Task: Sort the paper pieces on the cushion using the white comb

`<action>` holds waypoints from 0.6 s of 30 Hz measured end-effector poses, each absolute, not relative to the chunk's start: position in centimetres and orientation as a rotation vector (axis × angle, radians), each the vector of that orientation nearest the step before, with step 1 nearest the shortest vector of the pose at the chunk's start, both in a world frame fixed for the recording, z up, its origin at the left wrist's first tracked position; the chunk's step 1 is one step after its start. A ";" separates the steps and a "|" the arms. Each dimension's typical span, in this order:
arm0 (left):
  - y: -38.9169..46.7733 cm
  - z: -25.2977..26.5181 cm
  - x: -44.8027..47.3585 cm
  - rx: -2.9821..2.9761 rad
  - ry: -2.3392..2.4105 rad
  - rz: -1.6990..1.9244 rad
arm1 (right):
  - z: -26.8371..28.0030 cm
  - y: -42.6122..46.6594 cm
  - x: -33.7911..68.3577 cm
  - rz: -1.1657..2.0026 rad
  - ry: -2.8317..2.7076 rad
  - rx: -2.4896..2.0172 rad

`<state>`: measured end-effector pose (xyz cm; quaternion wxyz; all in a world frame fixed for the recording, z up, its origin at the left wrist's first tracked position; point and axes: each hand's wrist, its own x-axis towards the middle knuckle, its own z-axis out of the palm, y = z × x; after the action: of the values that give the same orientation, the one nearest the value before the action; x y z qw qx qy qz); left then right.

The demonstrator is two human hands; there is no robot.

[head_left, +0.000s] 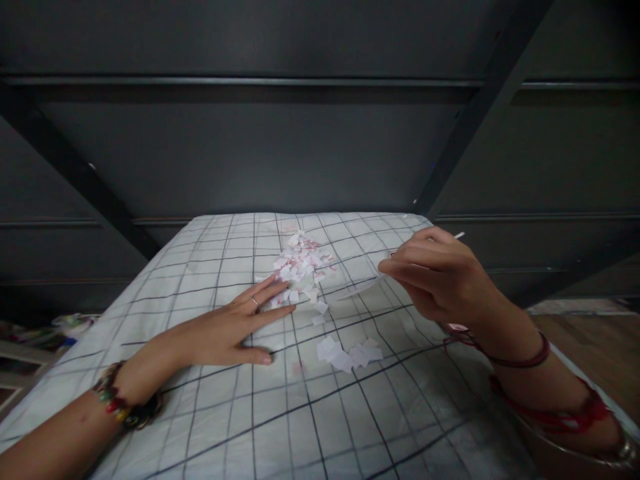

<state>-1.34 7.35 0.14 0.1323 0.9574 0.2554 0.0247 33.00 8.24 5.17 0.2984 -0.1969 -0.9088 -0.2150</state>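
Note:
My left hand (245,320) lies flat with fingers spread, its fingertips touching the near edge of a pile of small torn paper pieces (300,263), white with some pink. To the right of the pile, my right hand (440,273) is raised over the cloth with its fingers closed. From its fingertips a thin, see-through strip (363,288) reaches left toward the paper, blurred, so its exact kind is unclear. A white tip (459,235) pokes out behind the knuckles. Nearer to me, a smaller cluster of white paper pieces (347,353) lies between the hands.
A white cloth with dark grid lines (225,407) covers the surface. Dark grey panels (260,153) with metal bars rise right behind its far edge. At lower left is a pale frame (20,367) with cluttered items; wooden floor (590,347) shows at right.

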 end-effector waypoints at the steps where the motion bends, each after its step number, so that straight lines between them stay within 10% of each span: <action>1: 7.4 0.1 -1.3 2.780 0.742 0.066 | 5.2 8.2 33.0 -0.568 -2.407 -0.529; 18: 7.5 -0.1 -1.3 2.796 0.736 0.079 | 5.3 8.0 32.6 -0.529 -2.400 -0.560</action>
<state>-1.33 7.48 -0.06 0.1243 0.9592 0.2525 0.0271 32.61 8.02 5.34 0.3054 -0.2115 -0.9067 -0.2000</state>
